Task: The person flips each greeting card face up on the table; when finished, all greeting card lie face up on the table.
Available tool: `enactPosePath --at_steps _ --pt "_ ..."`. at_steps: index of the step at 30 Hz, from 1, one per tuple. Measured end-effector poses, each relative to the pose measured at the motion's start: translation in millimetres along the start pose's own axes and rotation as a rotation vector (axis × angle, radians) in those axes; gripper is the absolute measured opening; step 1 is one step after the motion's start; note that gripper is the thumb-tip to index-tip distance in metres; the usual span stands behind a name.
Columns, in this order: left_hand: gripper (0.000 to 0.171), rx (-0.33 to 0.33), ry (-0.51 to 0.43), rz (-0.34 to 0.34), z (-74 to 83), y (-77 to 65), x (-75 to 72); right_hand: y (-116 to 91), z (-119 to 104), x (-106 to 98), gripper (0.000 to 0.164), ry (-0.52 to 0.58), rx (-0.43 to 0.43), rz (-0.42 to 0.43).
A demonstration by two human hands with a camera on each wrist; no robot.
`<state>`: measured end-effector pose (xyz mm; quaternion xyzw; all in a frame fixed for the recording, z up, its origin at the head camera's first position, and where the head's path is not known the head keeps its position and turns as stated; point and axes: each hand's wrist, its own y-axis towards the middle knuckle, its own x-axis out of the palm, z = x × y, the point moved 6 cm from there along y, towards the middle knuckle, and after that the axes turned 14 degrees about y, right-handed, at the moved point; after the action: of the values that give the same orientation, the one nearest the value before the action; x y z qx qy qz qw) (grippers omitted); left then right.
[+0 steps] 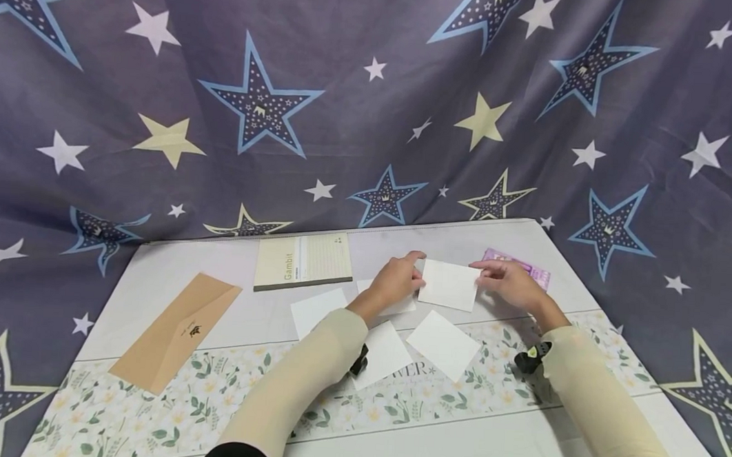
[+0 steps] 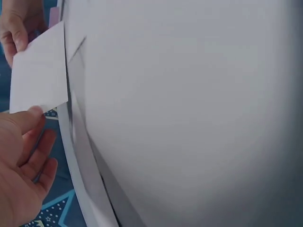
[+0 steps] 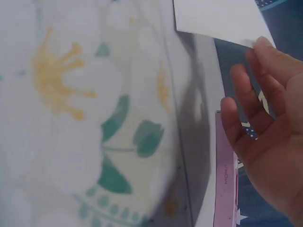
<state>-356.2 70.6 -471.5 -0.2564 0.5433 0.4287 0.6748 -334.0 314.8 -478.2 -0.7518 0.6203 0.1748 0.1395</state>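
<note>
A square white paper card (image 1: 448, 285) is held up over the far part of the table by both hands. My left hand (image 1: 394, 284) pinches its left edge; in the left wrist view the thumb lies on the face of the card (image 2: 40, 71). At the opposite edge my right hand (image 1: 512, 284) pinches a corner between thumb and forefinger, its other fingers spread loosely in the right wrist view. Several similar white squares lie below: one (image 1: 443, 344) in front of the held card, another (image 1: 385, 354) beside the left wrist, and one (image 1: 317, 310) further left.
A Gambit notepad (image 1: 305, 261) lies at the back, left of the hands. Further left is a brown paper envelope (image 1: 171, 332). Behind the right hand sits a pink-purple box (image 1: 539, 275). A starry curtain (image 1: 371, 132) hangs behind the table with its floral-printed strip (image 1: 227, 394).
</note>
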Motion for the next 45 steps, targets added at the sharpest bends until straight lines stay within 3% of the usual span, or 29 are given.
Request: enactPosePath --at_steps 3,7,11,14,20,27,32,34,41,45 --pt "0.008 0.041 -0.013 0.054 0.9 1.2 -5.1 -2 -7 -5 0.032 0.049 0.012 0.024" --pt "0.03 0.094 -0.004 0.1 2.6 1.4 -8.9 -2 -6 -7 0.037 0.196 0.031 0.009" --pt "0.018 0.077 -0.019 0.097 0.1 1.1 -8.0 0 1 -5 0.046 0.355 0.023 -0.054" --pt "0.018 0.065 -0.04 0.075 -1.0 1.4 -6.5 0 3 -4 0.051 0.368 0.02 -0.081" --pt "0.025 0.114 -0.021 -0.006 3.9 2.8 0.2 -2 7 -7 0.043 0.235 0.076 -0.05" --pt "0.03 0.121 0.057 -0.149 9.2 0.8 12.4 -1 6 4 0.05 -0.095 0.02 -0.13" --pt "0.025 0.147 0.187 -0.162 13.7 -0.7 16.0 1 6 11 0.052 -0.224 0.005 -0.154" --pt "0.031 0.149 0.233 -0.16 14.4 -1.3 17.0 2 8 13 0.052 -0.245 -0.001 -0.161" --pt "0.044 0.153 0.302 -0.154 16.1 -4.1 17.8 4 10 17 0.051 -0.295 -0.005 -0.166" --pt "0.033 0.177 0.353 -0.147 17.8 -5.9 19.5 5 9 20 0.049 -0.34 -0.003 -0.182"
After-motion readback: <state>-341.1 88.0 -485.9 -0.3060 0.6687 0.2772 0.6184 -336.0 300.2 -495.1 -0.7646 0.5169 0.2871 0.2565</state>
